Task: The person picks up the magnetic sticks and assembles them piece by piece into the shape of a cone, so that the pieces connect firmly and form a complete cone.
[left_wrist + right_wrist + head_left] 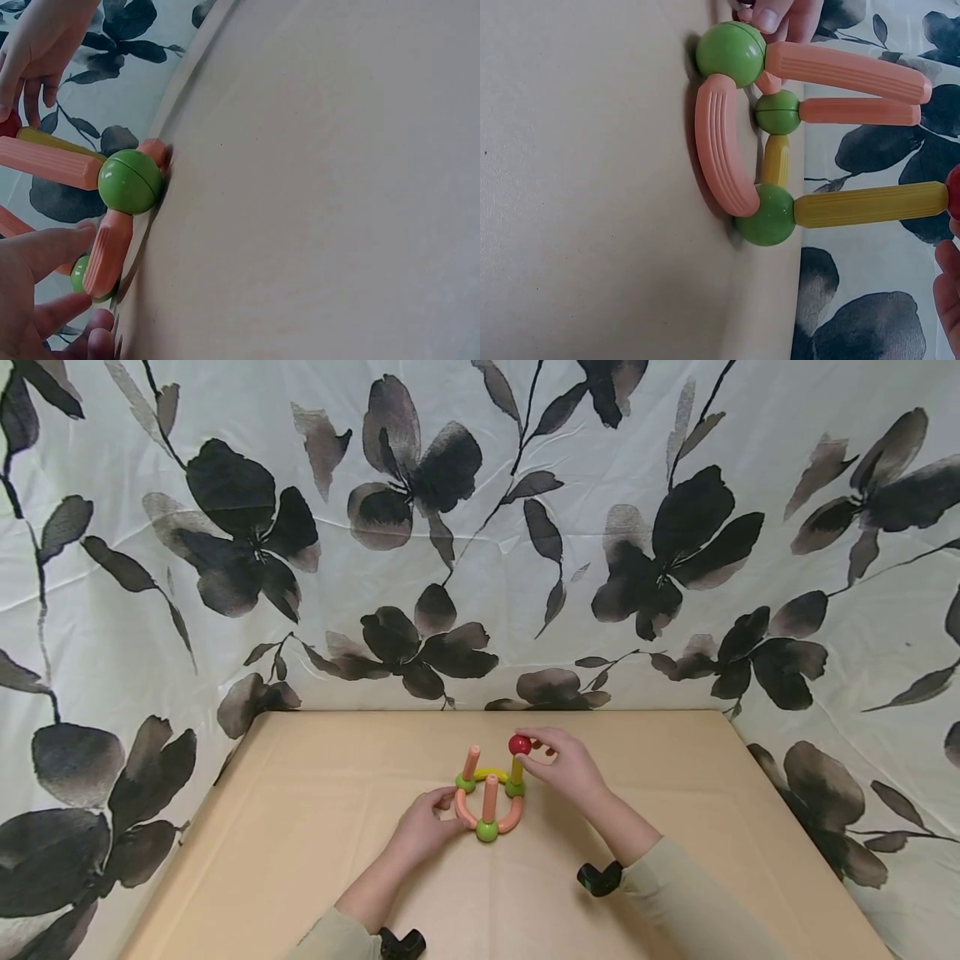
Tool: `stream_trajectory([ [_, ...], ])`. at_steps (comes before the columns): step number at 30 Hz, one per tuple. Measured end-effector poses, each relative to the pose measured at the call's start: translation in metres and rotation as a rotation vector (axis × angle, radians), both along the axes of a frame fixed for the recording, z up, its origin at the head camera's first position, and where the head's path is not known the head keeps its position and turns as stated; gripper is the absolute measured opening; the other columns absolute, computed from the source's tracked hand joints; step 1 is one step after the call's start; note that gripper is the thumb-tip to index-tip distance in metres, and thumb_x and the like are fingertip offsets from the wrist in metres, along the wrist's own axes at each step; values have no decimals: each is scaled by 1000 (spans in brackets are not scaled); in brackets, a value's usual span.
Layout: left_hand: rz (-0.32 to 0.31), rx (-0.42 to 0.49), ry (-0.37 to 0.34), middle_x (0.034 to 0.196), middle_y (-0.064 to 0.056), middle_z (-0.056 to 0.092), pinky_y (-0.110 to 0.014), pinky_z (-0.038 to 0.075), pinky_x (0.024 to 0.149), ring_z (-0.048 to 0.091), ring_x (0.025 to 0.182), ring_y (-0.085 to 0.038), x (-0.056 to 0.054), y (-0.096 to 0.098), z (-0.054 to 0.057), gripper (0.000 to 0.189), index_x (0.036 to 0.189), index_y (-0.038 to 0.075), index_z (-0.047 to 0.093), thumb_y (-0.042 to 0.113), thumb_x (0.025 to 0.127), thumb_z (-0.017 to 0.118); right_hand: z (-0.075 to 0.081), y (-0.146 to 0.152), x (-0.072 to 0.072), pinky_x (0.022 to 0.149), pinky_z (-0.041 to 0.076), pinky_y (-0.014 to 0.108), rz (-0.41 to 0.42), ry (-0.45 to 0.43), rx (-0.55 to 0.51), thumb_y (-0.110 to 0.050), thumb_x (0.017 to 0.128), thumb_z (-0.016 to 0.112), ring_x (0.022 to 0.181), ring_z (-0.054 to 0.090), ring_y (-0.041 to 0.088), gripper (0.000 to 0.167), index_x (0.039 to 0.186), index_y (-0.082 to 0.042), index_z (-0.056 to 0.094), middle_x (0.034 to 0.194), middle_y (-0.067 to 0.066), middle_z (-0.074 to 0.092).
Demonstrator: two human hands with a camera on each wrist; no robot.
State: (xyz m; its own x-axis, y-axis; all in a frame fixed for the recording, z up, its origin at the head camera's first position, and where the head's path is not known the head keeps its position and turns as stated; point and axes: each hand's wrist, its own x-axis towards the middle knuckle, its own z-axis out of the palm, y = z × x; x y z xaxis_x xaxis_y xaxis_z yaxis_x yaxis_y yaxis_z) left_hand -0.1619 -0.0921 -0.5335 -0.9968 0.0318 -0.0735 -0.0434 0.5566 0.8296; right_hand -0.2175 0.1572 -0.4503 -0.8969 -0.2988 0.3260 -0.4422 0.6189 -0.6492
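A ring of curved rods joined by three green balls (487,832) lies on the table, with a straight rod rising from each ball. Two of the uprights are salmon pink (490,799); the third is a yellow rod (870,205). My right hand (566,768) pinches a red ball (519,744) at the yellow rod's top end, thumb and fingers on its sides. At the ring's left side, my left hand (426,827) holds a curved pink rod (110,255) between thumb and fingers. A yellow curved rod (491,773) closes the ring's far side.
The tan table (300,877) ends at a straight far edge just beyond the ring. Behind it hangs a white cloth (540,568) printed with dark flowers. Black wrist devices (600,878) are on both of the person's forearms.
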Motion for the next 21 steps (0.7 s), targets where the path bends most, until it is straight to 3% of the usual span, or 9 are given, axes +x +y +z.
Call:
stream_trajectory([
  [8, 20, 89, -24, 105, -7, 61, -31, 39, 62, 46, 76, -19, 0, -1, 0, 59, 134, 6, 61, 23, 81, 82, -2, 0, -2, 78, 52, 35, 6, 6, -20, -21, 86, 79, 99, 62, 22, 41, 125, -13, 70, 115, 0, 70],
  [14, 16, 120, -25, 104, -7, 60, -29, 42, 63, 49, 79, -18, -1, -3, 0, 57, 135, 4, 59, 21, 84, 79, -2, 0, -2, 77, 52, 35, 5, -1, -36, -21, 86, 79, 98, 61, 21, 40, 124, -14, 70, 113, -1, 70],
  [21, 31, 174, -35, 113, -11, 59, -33, 50, 73, 59, 96, -21, -2, -7, 21, 54, 137, 5, 57, 24, 90, 74, 0, 1, -3, 78, 51, 36, 20, -13, -53, -19, 86, 79, 98, 61, 23, 41, 125, -13, 69, 114, 0, 70],
])
